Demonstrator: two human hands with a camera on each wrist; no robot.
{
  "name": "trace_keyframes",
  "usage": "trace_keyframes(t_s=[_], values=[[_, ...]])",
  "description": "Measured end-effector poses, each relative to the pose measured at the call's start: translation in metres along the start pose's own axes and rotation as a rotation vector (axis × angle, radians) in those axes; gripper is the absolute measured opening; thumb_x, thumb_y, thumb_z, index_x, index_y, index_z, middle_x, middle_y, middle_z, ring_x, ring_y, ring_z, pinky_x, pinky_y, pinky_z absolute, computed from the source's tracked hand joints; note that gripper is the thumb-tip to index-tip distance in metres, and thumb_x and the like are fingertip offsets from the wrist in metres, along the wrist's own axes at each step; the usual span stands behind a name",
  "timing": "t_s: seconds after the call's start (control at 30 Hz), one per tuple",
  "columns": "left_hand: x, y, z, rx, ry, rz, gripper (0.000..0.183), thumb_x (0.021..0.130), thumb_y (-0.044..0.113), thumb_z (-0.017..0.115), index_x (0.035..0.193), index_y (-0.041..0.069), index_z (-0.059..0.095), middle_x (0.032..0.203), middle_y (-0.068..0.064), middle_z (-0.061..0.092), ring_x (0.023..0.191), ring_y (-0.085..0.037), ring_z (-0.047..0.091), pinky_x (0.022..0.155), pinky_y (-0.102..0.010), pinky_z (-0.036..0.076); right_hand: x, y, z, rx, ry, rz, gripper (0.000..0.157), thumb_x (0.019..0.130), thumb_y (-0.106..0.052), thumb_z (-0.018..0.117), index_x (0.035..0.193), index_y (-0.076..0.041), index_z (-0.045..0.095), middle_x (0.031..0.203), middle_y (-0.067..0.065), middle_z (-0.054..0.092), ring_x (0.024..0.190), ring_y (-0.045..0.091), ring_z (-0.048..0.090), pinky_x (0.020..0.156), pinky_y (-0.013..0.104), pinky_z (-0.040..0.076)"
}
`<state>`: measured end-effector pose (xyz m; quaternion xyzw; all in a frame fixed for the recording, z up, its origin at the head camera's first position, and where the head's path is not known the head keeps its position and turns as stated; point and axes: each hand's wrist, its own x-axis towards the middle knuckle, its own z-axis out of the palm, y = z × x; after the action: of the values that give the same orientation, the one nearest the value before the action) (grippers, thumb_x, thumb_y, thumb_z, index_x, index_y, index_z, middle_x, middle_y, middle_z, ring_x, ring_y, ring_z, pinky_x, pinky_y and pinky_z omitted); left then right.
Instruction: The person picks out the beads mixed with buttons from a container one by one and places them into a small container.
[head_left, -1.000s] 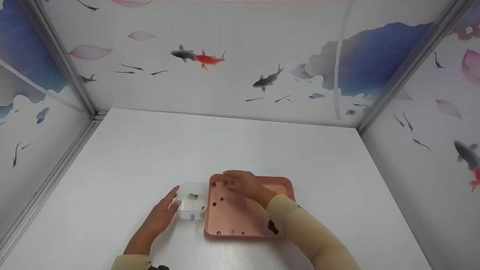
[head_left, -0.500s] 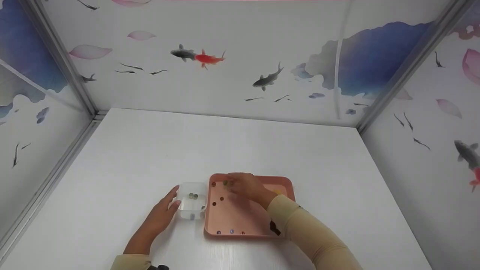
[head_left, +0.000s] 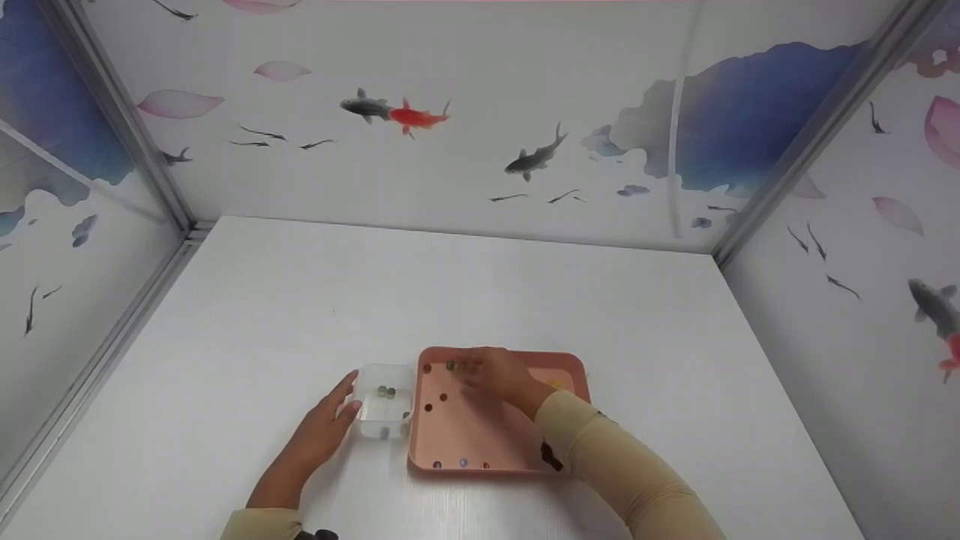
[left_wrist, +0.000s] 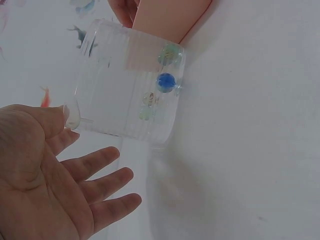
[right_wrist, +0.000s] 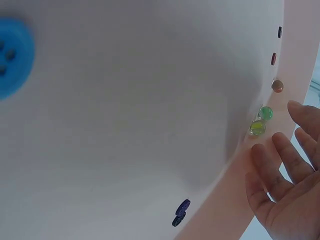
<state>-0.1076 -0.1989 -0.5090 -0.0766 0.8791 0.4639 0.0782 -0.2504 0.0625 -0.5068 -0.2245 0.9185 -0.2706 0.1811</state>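
Observation:
My left hand (head_left: pixel 326 427) is at the left side of a clear plastic box (head_left: pixel 383 429). Its thumb touches the box edge, and the other fingers lie relaxed and spread, as the left wrist view shows. Inside the box are several marbles, among them a blue marble (left_wrist: pixel 166 82) and a green marble (left_wrist: pixel 170 54). Over the far left part of a pink tray (head_left: pixel 487 435) reaches my right hand (head_left: pixel 495 373), fingers loosely extended. Close to those fingers lie a green marble (right_wrist: pixel 266 113) and a yellow marble (right_wrist: pixel 258 128), with nothing visibly gripped.
Along the tray's left side sit a brown marble (right_wrist: pixel 277 86) and small dark discs. A blue button (right_wrist: pixel 14 57) shows large in the right wrist view. Near the right wrist is a yellow piece (head_left: pixel 555 383). Printed panels (head_left: pixel 465 180) enclose the white table (head_left: pixel 300 300).
My right hand has drawn slightly toward me, and its fingers have lowered from the tray's far rim to beside the marbles. The left hand and the box have stayed put.

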Motion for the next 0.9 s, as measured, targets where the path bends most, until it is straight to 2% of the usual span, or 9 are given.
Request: trace_keyframes(t_s=[0.1,0.33,0.6,0.7,0.83,0.9], values=[[-0.0001,0.0000,-0.0001,0.005,0.000,0.001,0.059,0.104,0.034,0.040,0.154,0.011,0.021,0.151,-0.024,0.034,0.139,-0.047,0.027,0.110,-0.063,0.023,-0.0010,-0.0001,0.0001,-0.012,0.004,0.005,0.038,0.092,-0.022,0.066,0.130,-0.022,0.063,0.116,-0.002,0.066,0.103,0.017,0.059,0.091,0.037,0.051],[-0.0008,-0.0005,-0.0004,0.024,0.003,-0.001,0.057,0.105,0.031,0.041,0.154,0.012,0.021,0.150,-0.024,0.035,0.138,-0.048,0.028,0.109,-0.064,0.025,-0.0029,0.0015,0.0013,-0.090,0.043,-0.057,0.035,0.091,-0.020,0.068,0.125,-0.026,0.066,0.103,-0.003,0.066,0.091,0.015,0.059,0.083,0.035,0.051],[-0.0002,0.0007,0.0002,0.027,0.006,-0.011,0.060,0.104,0.038,0.040,0.154,0.012,0.022,0.150,-0.024,0.036,0.138,-0.048,0.028,0.109,-0.064,0.025,-0.0032,0.0000,0.0025,-0.055,0.031,-0.014,0.034,0.091,-0.014,0.064,0.123,-0.027,0.066,0.105,-0.005,0.065,0.093,0.016,0.056,0.087,0.035,0.050],[-0.0003,0.0006,0.0002,0.031,0.007,-0.014,0.065,0.101,0.046,0.037,0.154,0.013,0.022,0.150,-0.024,0.036,0.138,-0.047,0.028,0.110,-0.063,0.025,-0.0027,-0.0009,0.0024,-0.049,0.027,-0.001,0.034,0.091,-0.015,0.065,0.123,-0.027,0.066,0.104,-0.006,0.064,0.093,0.016,0.056,0.087,0.034,0.050],[-0.0010,0.0005,-0.0003,0.027,0.008,-0.005,0.080,0.092,0.061,0.033,0.154,0.011,0.022,0.150,-0.025,0.036,0.138,-0.048,0.028,0.110,-0.063,0.024,-0.0019,-0.0009,0.0029,-0.058,0.027,0.003,0.037,0.092,-0.013,0.064,0.127,-0.027,0.065,0.104,-0.006,0.065,0.093,0.015,0.056,0.088,0.034,0.050],[-0.0013,0.0005,-0.0005,0.022,0.008,-0.001,0.082,0.091,0.063,0.033,0.154,0.011,0.022,0.150,-0.025,0.035,0.139,-0.048,0.027,0.110,-0.063,0.024,-0.0017,-0.0008,0.0032,-0.060,0.029,0.006,0.038,0.092,-0.012,0.063,0.127,-0.027,0.065,0.104,-0.006,0.066,0.094,0.015,0.057,0.090,0.035,0.051]])
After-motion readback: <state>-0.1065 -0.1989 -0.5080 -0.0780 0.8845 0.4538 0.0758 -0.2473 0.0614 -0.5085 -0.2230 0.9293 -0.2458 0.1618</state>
